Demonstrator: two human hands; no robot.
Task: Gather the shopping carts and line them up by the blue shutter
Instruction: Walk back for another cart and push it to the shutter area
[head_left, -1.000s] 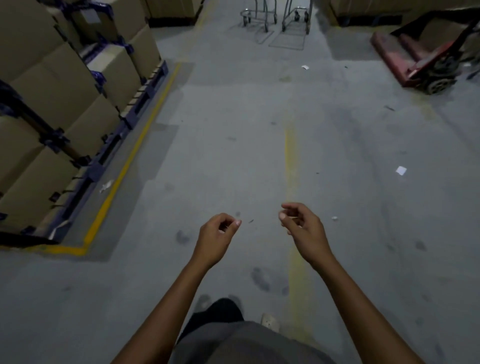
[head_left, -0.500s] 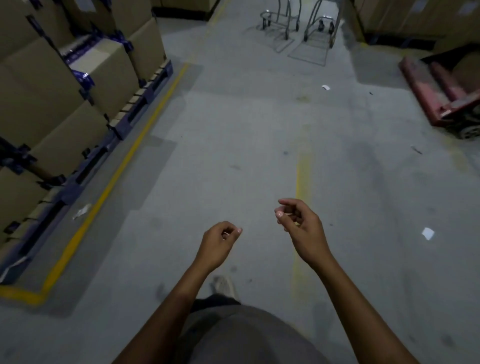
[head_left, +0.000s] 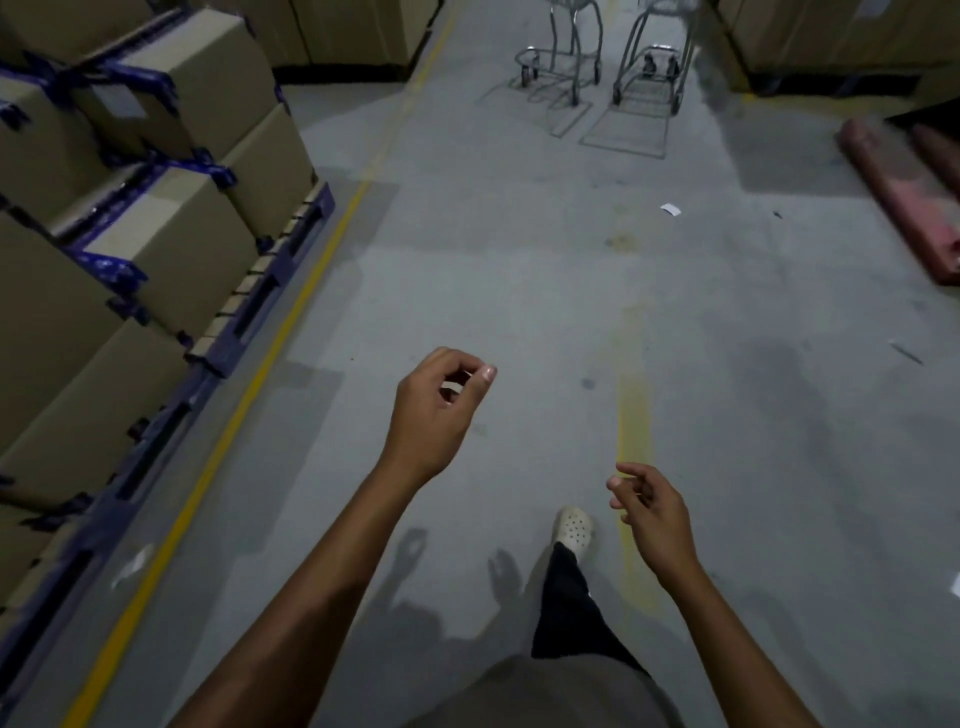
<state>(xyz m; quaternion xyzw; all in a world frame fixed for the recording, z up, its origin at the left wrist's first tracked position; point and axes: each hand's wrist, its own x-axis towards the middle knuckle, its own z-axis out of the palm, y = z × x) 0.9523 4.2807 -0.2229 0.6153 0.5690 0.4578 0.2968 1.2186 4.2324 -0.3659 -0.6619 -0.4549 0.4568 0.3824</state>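
Two metal shopping carts stand side by side at the far end of the aisle, one on the left (head_left: 563, 62) and one on the right (head_left: 652, 67); only their lower frames and wheels show. My left hand (head_left: 439, 410) is raised over the grey floor with fingers loosely curled, holding nothing. Lower and to the right, my right hand (head_left: 649, 512) hangs with loosely curled fingers, also holding nothing. Both hands are far short of the carts. No blue shutter is in view.
Stacked cardboard boxes (head_left: 171, 249) on blue pallets (head_left: 270, 296) line the left side behind a yellow floor line (head_left: 291, 322). A red pallet jack (head_left: 904, 197) lies at the right. More boxes (head_left: 831, 36) stand at the back right. Paper scraps (head_left: 670, 209) dot the floor.
I have walked forward, so the carts are nearer and larger. My left hand rose and moved ahead; my right hand dropped lower and to the right. My right foot stepped forward.
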